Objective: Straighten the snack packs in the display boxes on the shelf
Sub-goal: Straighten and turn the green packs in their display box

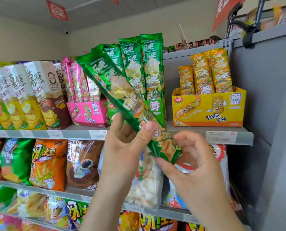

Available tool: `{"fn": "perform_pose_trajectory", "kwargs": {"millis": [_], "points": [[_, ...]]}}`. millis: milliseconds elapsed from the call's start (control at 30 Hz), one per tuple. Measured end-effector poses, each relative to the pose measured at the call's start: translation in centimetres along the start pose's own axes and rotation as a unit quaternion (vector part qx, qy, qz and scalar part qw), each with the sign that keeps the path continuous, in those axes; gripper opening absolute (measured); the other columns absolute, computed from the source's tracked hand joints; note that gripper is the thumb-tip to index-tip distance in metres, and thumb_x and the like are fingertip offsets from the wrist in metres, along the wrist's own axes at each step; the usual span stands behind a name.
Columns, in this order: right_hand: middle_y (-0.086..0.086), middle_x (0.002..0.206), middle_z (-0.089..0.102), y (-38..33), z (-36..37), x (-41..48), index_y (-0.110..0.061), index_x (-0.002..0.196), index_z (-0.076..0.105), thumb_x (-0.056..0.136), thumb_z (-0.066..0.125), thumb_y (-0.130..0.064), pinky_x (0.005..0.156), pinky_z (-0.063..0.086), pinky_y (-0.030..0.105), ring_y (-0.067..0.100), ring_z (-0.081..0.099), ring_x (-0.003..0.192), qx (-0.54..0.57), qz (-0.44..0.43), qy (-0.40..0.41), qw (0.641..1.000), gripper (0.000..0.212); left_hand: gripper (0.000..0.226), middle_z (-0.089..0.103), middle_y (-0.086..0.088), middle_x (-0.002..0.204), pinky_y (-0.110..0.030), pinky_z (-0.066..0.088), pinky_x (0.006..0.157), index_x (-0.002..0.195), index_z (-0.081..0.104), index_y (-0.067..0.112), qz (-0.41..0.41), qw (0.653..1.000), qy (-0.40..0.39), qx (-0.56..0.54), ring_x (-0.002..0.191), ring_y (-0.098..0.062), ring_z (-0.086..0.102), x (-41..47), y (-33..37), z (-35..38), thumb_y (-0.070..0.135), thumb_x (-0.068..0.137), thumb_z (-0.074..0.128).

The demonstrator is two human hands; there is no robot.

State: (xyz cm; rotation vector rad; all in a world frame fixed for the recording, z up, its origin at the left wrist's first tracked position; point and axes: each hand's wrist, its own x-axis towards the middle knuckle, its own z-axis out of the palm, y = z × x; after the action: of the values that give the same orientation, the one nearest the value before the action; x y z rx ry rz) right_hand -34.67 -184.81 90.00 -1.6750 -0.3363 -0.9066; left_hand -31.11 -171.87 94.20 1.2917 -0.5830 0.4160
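Shelf [189,136] holds green box [155,108], half-hidden behind pack [105,77].

"乐吧" on green snack pack [113,84]

Left hand [122,147] and right hand [194,165] are bare, forearms too.

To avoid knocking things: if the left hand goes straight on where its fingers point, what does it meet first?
Probably the green display box front, just above the left hand; how far behind it stands is unclear.
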Motion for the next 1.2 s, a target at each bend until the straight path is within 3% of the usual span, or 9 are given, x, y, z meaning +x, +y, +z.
{"fn": "perform_pose_trajectory", "kwargs": {"millis": [200,333,467,667,767,900,967,1067,1200], "points": [[-0.018,0.097,0.043,0.8,0.8,-0.4,-0.035,0.115,0.05,0.067,0.084,-0.031,0.075,0.036,-0.001,-0.009,0.05,0.094,-0.121,-0.11,0.043,0.985,0.059,0.027,0.076,0.012,0.087,-0.019,0.054,0.068,0.089,0.073,0.048,0.012,1.0,0.007,-0.019,0.085,-0.003,0.071,-0.1,-0.3,0.0,0.022,0.085,0.064],[-0.02,0.098,0.045,0.5,0.8,-0.3,-0.045,0.117,0.046,0.068,0.078,-0.049,0.075,0.038,0.001,-0.005,0.053,0.095,-0.104,-0.089,0.012,0.99,0.059,0.018,0.076,0.01,0.091,-0.019,0.054,0.068,0.097,0.072,0.035,0.002,0.999,-0.003,-0.047,0.088,-0.004,0.071,0.1,0.0,-0.4,0.026,0.082,0.067],[-0.012,0.1,0.058,0.0,-0.1,1.1,-0.044,0.12,0.052,0.078,0.06,-0.067,0.082,0.049,0.025,0.012,0.059,0.099,-0.015,-0.036,-0.065,0.997,0.049,0.021,0.075,0.004,0.097,-0.019,0.053,0.075,0.107,0.069,0.023,-0.003,0.995,-0.099,0.014,0.092,-0.009,0.069,0.3,0.5,-1.2,0.018,0.089,0.059],[-0.004,0.112,0.07,-3.1,-1.5,7.4,-0.027,0.143,0.038,0.086,0.071,-0.021,0.08,0.055,0.025,0.011,0.068,0.099,0.198,-0.081,-0.117,0.97,0.067,0.049,0.061,0.008,0.134,-0.038,0.042,0.108,0.141,0.049,0.023,-0.002,0.944,-0.232,0.233,0.128,-0.01,0.052,0.3,1.0,-1.4,0.025,0.093,0.053],[-0.01,0.105,0.07,-4.1,-1.8,9.9,-0.036,0.144,0.032,0.081,0.073,-0.011,0.078,0.053,0.021,0.008,0.068,0.091,0.178,-0.117,-0.122,0.969,0.08,0.04,0.066,0.016,0.123,-0.027,0.047,0.098,0.134,0.054,0.033,0.009,0.938,-0.246,0.243,0.116,-0.004,0.059,0.9,2.0,-1.3,0.022,0.095,0.054],[-0.005,0.099,0.074,-5.4,-2.1,12.2,-0.036,0.12,0.05,0.081,0.075,-0.02,0.07,0.055,0.023,0.01,0.071,0.085,0.144,-0.13,-0.136,0.971,0.049,0.03,0.069,0.023,0.099,-0.028,0.05,0.091,0.117,0.063,0.03,0.038,0.906,-0.275,0.32,0.098,0.005,0.063,2.8,4.3,-2.0,0.045,0.092,0.061],[-0.005,0.095,0.075,-5.7,-2.2,13.6,-0.034,0.11,0.054,0.083,0.073,-0.025,0.069,0.055,0.022,0.008,0.071,0.082,0.137,-0.15,-0.121,0.972,0.034,0.043,0.069,0.026,0.102,-0.018,0.05,0.088,0.118,0.065,0.038,0.084,0.888,-0.26,0.371,0.098,0.011,0.062,4.2,5.9,-2.4,0.062,0.083,0.059],[-0.006,0.091,0.074,-7.3,-2.4,15.9,-0.03,0.103,0.055,0.083,0.071,-0.026,0.07,0.057,0.026,0.009,0.07,0.081,0.131,-0.17,-0.088,0.973,0.026,0.021,0.069,0.028,0.101,-0.006,0.047,0.075,0.097,0.072,0.038,0.184,0.894,-0.197,0.357,0.092,0.008,0.065,7.2,8.6,-2.1,0.052,0.084,0.063],[-0.017,0.08,0.07,-8.9,-2.4,19.1,-0.029,0.097,0.051,0.082,0.071,-0.022,0.068,0.053,0.021,0.0,0.065,0.074,0.12,-0.212,-0.042,0.969,0.025,0.023,0.071,0.018,0.1,-0.023,0.052,0.085,0.103,0.073,0.03,0.332,0.829,-0.068,0.445,0.096,-0.001,0.064,12.9,11.2,-1.5,0.04,0.087,0.06]]}}
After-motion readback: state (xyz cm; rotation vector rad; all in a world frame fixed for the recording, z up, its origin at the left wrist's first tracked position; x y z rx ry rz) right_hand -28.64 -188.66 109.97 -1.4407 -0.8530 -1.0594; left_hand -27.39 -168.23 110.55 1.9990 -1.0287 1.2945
